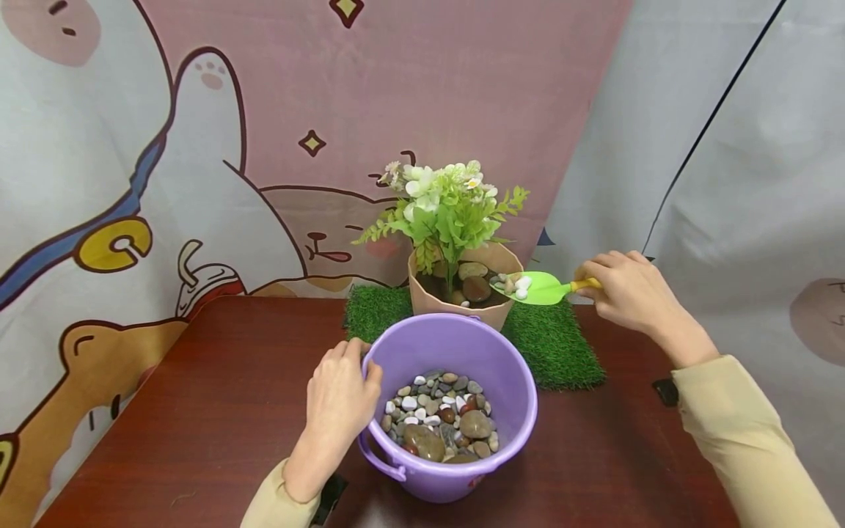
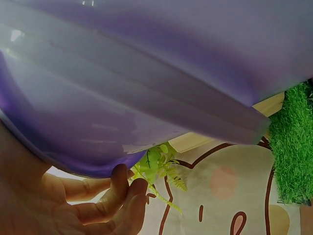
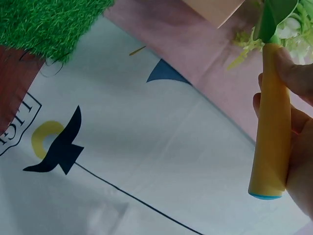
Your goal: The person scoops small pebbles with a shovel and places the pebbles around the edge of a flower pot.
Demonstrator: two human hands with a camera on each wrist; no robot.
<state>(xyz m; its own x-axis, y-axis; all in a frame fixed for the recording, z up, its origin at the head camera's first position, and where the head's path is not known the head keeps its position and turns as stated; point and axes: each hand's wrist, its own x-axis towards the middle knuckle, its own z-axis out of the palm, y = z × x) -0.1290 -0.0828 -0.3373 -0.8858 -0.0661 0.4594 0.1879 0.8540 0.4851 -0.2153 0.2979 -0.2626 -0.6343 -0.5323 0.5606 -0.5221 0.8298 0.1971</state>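
My right hand [image 1: 627, 290] grips the yellow handle [image 3: 271, 122] of a toy garden trowel [image 1: 544, 288] with a green blade. Small white, grey and tan pebbles [image 1: 521, 284] lie on the blade, whose tip is over the right rim of a tan flowerpot [image 1: 429, 297]. In that pot stands an artificial plant [image 1: 449, 205] with white flowers, larger stones [image 1: 475, 288] around its stem. At the left side of a purple bucket [image 1: 521, 411], my left hand [image 1: 339, 389] holds the rim. Mixed pebbles and bigger stones [image 1: 436, 411] cover the bucket's bottom.
A green artificial turf mat [image 1: 557, 348] lies under the flowerpot on the dark red-brown table [image 1: 251, 403]. Behind it hangs a cartoon-printed cloth [image 1: 429, 81]. The bucket stands in front of the pot, its handle [image 1: 383, 462] lowered along the near left side.
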